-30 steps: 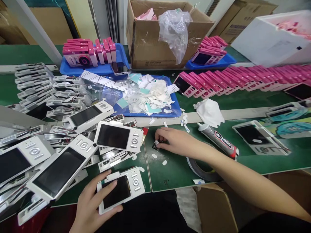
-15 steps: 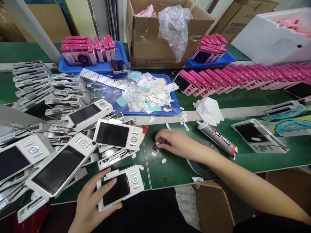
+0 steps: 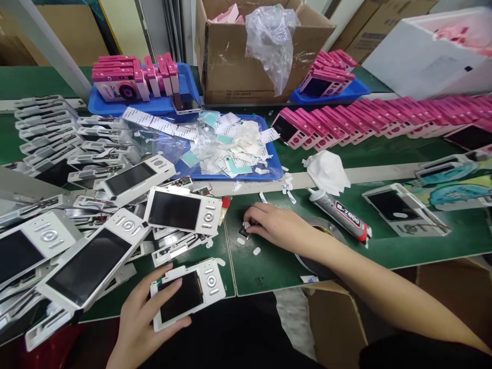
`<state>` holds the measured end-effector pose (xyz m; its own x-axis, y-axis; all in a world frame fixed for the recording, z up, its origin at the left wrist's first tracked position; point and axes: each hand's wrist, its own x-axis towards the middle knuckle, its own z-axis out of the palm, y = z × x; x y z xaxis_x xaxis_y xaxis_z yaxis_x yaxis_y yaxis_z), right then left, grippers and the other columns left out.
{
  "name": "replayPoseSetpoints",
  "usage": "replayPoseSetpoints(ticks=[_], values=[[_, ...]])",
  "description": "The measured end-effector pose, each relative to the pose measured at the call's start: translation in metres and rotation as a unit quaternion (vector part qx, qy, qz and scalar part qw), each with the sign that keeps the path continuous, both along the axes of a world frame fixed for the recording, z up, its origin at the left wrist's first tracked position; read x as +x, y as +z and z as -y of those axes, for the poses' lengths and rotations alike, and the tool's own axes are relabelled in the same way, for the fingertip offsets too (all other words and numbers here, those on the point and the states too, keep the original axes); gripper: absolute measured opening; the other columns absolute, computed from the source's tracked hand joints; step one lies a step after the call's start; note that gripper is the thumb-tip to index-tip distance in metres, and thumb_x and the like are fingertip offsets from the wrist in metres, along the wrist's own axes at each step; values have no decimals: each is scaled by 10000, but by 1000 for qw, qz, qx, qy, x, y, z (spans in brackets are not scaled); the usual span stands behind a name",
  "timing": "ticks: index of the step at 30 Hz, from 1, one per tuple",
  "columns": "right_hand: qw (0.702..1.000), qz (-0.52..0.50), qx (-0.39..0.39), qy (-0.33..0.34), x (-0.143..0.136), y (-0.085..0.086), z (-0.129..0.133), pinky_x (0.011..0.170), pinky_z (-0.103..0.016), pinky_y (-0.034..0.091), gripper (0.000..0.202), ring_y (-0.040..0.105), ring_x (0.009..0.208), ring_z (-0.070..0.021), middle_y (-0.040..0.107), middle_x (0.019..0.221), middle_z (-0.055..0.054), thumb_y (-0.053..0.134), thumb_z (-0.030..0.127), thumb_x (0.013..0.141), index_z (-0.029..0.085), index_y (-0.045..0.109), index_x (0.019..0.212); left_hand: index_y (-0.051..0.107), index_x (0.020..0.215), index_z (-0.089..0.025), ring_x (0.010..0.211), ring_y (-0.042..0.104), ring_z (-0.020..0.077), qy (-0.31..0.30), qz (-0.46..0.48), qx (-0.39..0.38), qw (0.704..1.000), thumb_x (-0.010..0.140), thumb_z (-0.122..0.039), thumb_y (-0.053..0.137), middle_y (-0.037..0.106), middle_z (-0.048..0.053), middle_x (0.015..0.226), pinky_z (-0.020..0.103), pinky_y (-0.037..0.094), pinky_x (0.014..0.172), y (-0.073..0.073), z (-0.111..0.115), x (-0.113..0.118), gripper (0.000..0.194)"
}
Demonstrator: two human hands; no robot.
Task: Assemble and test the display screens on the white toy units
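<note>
Camera (image 3: 182, 303) lies held in the spread fingers of my left hand (image 3: 134, 313) at the counter (image 3: 280, 266) edge, long axis slanting away rightward, black piece (image 3: 243, 232) beyond its button end at my right hand (image 3: 273, 221), whose bunched fingers' grip I cannot tell.

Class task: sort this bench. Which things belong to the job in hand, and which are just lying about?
Job in hand:
White camera, held in the left hand
Small dark piece, at the right hand

Likely just lying about, untouched:
Phone
Plastic bag, over the cardboard box
Paper scraps, in the blue tray
</note>
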<state>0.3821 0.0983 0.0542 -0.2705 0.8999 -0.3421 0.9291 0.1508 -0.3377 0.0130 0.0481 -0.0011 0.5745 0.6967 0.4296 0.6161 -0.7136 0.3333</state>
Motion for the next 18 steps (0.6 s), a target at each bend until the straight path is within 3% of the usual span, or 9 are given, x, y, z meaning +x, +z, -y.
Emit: replayPoseSetpoints(ticks=[5, 11, 15, 18], values=[[1000, 5, 15, -5, -1, -1, 1, 751, -344, 488, 12, 689, 987, -260, 726, 1068, -84, 658, 198, 997, 210, 657, 993, 749, 1296, -292, 1154, 779, 272, 10, 7, -38, 999, 995, -609, 667, 742, 105, 1343, 328, 665, 879, -14, 6, -9, 445], [999, -23, 24, 0, 2, -5, 7, 752, -335, 475, 103, 694, 935, -245, 732, 1020, -73, 610, 190, 1017, 219, 592, 920, 761, 1284, -289, 1145, 785, 276, 7, 11, -42, 999, 978, -618, 687, 747, 110, 1340, 332, 664, 895, -15, 7, -10, 456], [998, -58, 34, -14, 7, -4, 14, 665, -306, 456, 81, 676, 763, -201, 729, 909, -34, 520, 228, 1064, 238, 537, 985, 740, 1320, -301, 1192, 766, 275, 9, 16, -52, 998, 984, -608, 685, 723, 105, 1384, 333, 654, 924, -17, 9, -11, 459], [995, -77, 60, -22, 12, -2, 12, 721, -319, 491, 104, 693, 838, -216, 732, 965, -53, 534, 256, 1055, 240, 527, 953, 741, 1313, -300, 1202, 759, 273, 14, 18, -56, 998, 989, -600, 682, 721, 101, 1382, 338, 649, 945, -19, 11, -12, 446]])
